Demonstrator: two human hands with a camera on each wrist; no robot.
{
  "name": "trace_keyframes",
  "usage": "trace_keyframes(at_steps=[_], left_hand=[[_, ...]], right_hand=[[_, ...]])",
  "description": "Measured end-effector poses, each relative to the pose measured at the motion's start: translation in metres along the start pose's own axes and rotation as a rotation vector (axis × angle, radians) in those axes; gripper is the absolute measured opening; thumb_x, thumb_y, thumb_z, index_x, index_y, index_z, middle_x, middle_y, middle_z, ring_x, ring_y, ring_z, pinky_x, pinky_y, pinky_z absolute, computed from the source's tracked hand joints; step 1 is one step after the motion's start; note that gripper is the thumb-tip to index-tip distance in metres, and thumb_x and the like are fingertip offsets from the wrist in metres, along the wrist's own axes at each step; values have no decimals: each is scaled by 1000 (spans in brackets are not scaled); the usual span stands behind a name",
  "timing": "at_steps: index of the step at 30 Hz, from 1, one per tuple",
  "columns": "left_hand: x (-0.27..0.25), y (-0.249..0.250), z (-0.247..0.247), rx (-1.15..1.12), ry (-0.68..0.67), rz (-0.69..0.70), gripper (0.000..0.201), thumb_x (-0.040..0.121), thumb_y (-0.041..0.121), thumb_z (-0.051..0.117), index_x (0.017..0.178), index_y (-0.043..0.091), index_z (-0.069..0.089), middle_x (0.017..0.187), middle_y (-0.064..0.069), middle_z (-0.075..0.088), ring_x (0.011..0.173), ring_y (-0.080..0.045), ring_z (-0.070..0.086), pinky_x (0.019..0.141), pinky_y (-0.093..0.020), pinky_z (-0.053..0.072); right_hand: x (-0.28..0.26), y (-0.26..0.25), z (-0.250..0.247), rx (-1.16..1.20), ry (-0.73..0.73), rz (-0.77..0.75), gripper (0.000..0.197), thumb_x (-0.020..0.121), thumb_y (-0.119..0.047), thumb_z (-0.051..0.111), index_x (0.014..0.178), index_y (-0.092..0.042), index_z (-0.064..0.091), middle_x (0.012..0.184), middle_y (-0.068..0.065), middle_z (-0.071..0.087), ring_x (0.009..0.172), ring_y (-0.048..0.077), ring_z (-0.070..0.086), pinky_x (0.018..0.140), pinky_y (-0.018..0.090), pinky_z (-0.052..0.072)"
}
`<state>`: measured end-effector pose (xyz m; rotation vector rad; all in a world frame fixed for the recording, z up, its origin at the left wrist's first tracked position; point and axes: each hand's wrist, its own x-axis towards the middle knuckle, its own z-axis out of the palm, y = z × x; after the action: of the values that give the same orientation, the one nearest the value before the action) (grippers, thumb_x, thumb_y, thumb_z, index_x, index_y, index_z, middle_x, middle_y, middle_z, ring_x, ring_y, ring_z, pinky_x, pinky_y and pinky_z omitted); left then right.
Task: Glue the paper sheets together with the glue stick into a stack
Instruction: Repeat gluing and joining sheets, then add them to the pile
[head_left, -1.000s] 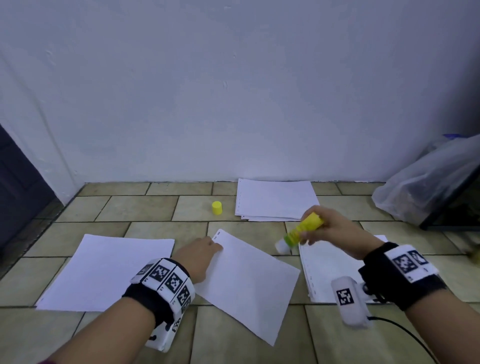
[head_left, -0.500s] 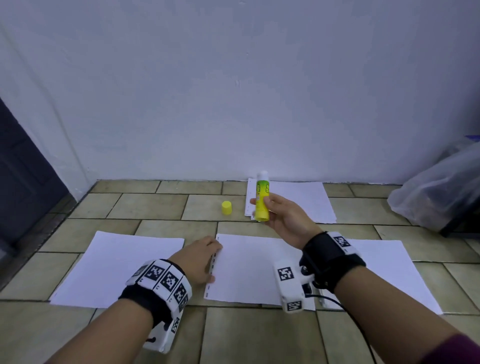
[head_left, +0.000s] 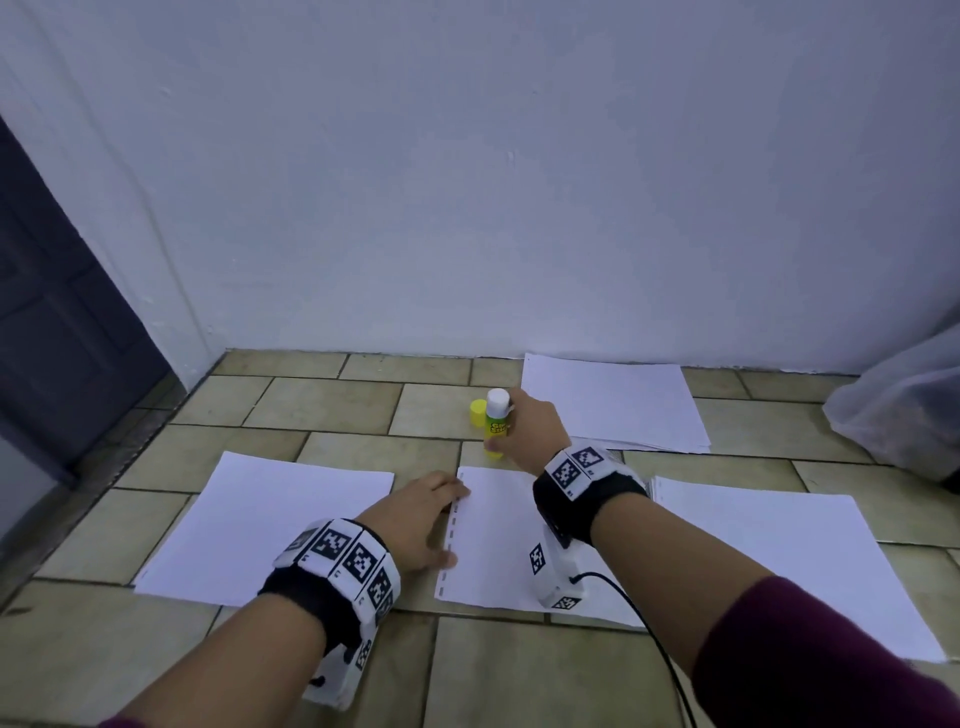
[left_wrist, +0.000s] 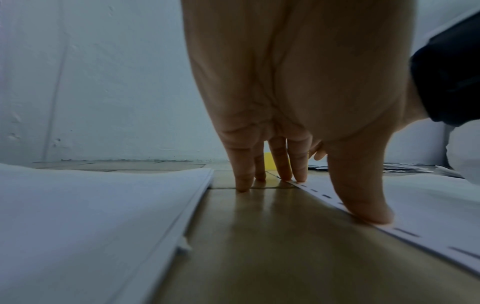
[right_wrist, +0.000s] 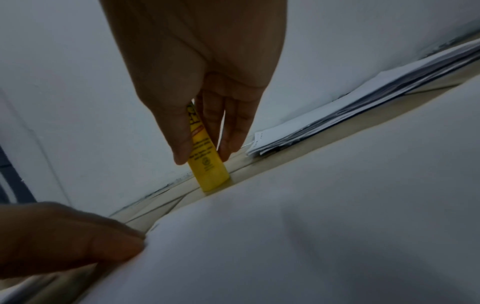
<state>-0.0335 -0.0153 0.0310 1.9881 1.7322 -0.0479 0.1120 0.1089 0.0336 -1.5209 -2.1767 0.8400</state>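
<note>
While the head view shows the right hand (head_left: 530, 431) pinching the upright yellow glue stick (head_left: 496, 423) at frame centre beside its yellow cap (head_left: 477, 413), the left hand (head_left: 421, 519) lies flat, fingers straight, on the middle paper sheet's (head_left: 493, 545) perforated edge. Left wrist view: straight fingertips (left_wrist: 363, 209) press that edge. Right wrist view: thumb and fingers (right_wrist: 182, 144) grip the stick, base on the tiled floor (right_wrist: 187, 191).

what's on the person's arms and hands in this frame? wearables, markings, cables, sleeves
Bare hands, no gloves. The left hand has a black wrist strap ringed with white blocks carrying black square fiducial markers. The right hand has the same black strap with markers, plus a white camera unit underneath and a black cable trailing back. Maroon sleeve on the right forearm.
</note>
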Motion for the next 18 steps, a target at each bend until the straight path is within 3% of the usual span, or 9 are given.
trace_keyframes(at_steps=[6, 9, 12, 15, 18], left_hand=[[0, 0, -1, 0, -12, -5, 81, 83, 34, 72, 149, 22, 26, 152, 8, 23, 136, -14, 33, 111, -29, 32], [0, 0, -1, 0, -24, -9, 81, 84, 34, 70, 150, 22, 24, 152, 8, 22, 137, -13, 31, 112, -28, 30], [1, 2, -2, -18, -23, -21, 81, 83, 33, 71, 149, 21, 25, 150, 7, 26, 135, -12, 33, 111, -28, 31], [1, 4, -3, -9, -27, -33, 80, 84, 33, 70, 149, 20, 24, 148, 6, 27, 134, -13, 34, 109, -27, 31], [1, 5, -3, 10, -33, -27, 80, 85, 34, 69, 148, 19, 24, 149, 4, 27, 134, -13, 34, 107, -23, 29]], right_hand=[[-9, 3, -15, 84, -64, 34, 70, 69, -24, 84, 127, -13, 47, 122, 5, 61, 105, 20, 58, 89, 29, 47], [-24, 15, -45, 63, -80, 49, 61, 72, -29, 82, 122, -12, 51, 121, 3, 60, 98, 14, 56, 83, 22, 43], [-48, 44, -85, -23, -48, 148, 58, 76, -35, 78, 123, -13, 53, 128, 4, 56, 109, 17, 54, 85, 23, 39], [-79, 86, -118, -155, -13, 308, 83, 75, -40, 78, 140, -7, 36, 143, 12, 41, 127, 24, 43, 97, 28, 36], [-108, 123, -128, -368, -209, 478, 118, 63, -62, 76, 148, -5, 18, 153, 14, 20, 141, 27, 25, 113, 37, 28]])
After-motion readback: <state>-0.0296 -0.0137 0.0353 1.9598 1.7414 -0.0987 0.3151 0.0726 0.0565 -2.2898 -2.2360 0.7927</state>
